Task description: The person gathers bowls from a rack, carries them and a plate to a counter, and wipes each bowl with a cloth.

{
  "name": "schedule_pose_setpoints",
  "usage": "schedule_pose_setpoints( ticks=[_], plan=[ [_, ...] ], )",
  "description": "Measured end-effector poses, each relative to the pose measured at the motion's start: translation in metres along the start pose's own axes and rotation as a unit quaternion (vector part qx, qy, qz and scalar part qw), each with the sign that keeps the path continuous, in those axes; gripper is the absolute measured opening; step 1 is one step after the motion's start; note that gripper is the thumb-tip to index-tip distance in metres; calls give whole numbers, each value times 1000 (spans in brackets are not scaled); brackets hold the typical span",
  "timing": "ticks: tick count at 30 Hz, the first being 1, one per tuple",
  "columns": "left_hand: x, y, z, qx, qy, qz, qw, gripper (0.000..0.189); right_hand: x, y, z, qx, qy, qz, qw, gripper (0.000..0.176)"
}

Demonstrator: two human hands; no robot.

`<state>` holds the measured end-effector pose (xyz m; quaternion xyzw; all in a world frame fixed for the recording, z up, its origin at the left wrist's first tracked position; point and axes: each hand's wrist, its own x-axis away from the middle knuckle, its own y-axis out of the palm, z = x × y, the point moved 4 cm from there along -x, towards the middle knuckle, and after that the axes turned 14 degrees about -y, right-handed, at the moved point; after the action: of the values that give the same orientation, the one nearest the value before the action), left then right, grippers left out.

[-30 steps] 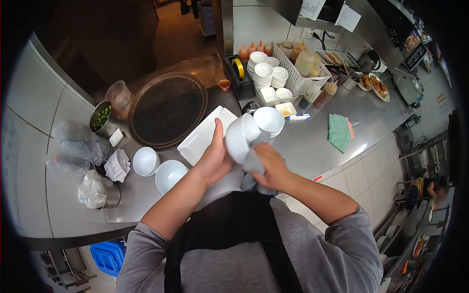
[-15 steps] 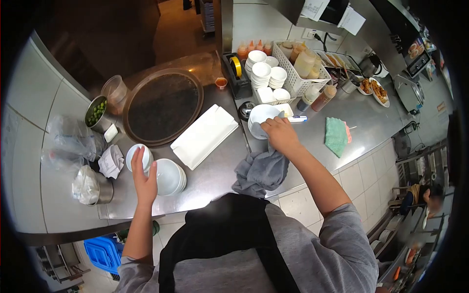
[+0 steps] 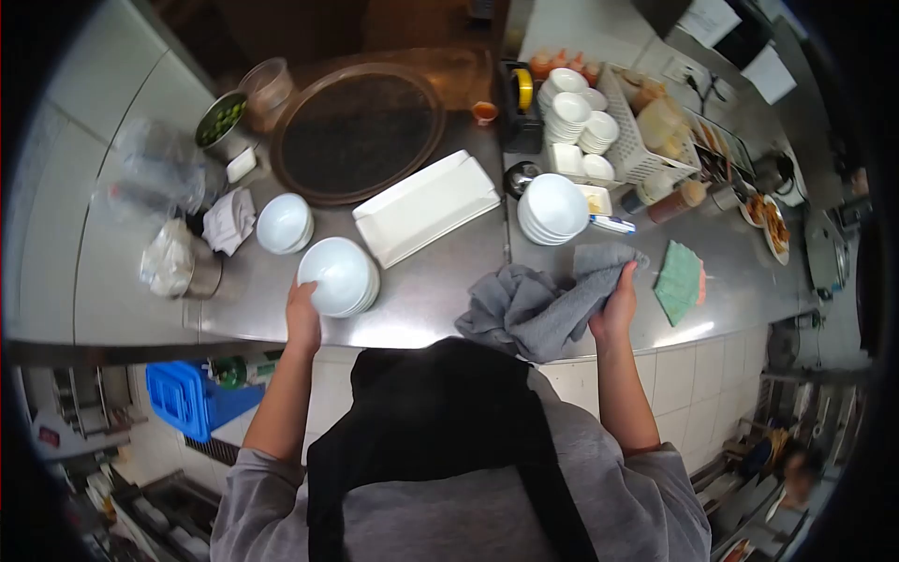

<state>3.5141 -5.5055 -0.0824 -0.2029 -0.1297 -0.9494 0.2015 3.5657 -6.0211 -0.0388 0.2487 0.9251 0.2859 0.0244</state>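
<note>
My left hand (image 3: 302,314) is closed at the near left side of a stack of white bowls (image 3: 345,272), its thumb at the rim and its other fingers mostly hidden. A smaller set of white bowls (image 3: 285,223) stands just behind that stack. My right hand (image 3: 615,304) grips one end of a crumpled grey cloth (image 3: 534,304), whose rest lies bunched at the counter's front edge. Beyond the cloth is another stack of white bowls (image 3: 552,208). A long white rectangular dish (image 3: 428,206) lies between the bowl stacks.
A round dark tray (image 3: 361,131) lies at the back left, near a metal pot (image 3: 223,126) of green pieces. Small white dishes (image 3: 571,112) and a white basket (image 3: 646,140) of bottles stand at the back right. A green cloth (image 3: 678,283) lies at right.
My left hand has shifted from the smaller bowls to the nearer stack. My right hand has left the right-hand bowls and drawn the grey cloth's end toward the right and nearer. The camera view has shifted.
</note>
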Motion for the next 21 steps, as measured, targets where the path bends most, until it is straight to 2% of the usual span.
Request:
schedule_pose_setpoints(
  ticks=[3,5,6,7,8,9,10,11,12,13,14,15,17,19,20,21],
  plan=[
    [15,13,-6,-67,3,14,998,48,20,11,18,21,61,-1,998,55],
    [26,28,-4,-93,0,0,996,53,38,34,26,26,37,2,999,52],
    [36,38,0,-97,-4,1,995,53,57,53,28,208,15,-52,977,52],
    [38,60,9,-98,2,-12,995,53,68,75,26,377,-22,-102,920,51],
    [37,70,13,-98,0,-23,995,53,82,98,33,392,-60,-161,904,51],
    [36,81,18,-102,31,-49,993,57,100,125,36,443,-142,-199,863,50],
    [33,87,22,-105,61,-76,990,60,118,148,44,497,-373,-275,734,53],
    [28,87,19,-103,58,-89,989,60,131,179,46,418,-363,-400,731,61],
    [24,87,15,-104,105,-138,979,71,145,209,51,446,-406,-485,633,65],
    [20,87,12,-103,153,-185,965,82,158,231,56,484,-419,-536,550,62],
    [17,87,14,-101,203,-232,946,94,165,239,69,532,-399,-535,520,55],
    [18,84,20,-96,205,-248,942,94,170,243,82,544,-402,-523,518,55],
    [26,89,30,-229,224,-309,895,118,165,234,113,639,-298,-520,481,48],
    [12,87,20,-249,210,-307,894,125,174,232,128,616,-276,-513,530,41],
    [7,85,19,-239,219,-322,890,121,183,241,121,578,-247,-546,554,42],
    [7,87,18,-230,224,-338,885,116,186,237,137,579,-191,-587,533,43]
  ],
)
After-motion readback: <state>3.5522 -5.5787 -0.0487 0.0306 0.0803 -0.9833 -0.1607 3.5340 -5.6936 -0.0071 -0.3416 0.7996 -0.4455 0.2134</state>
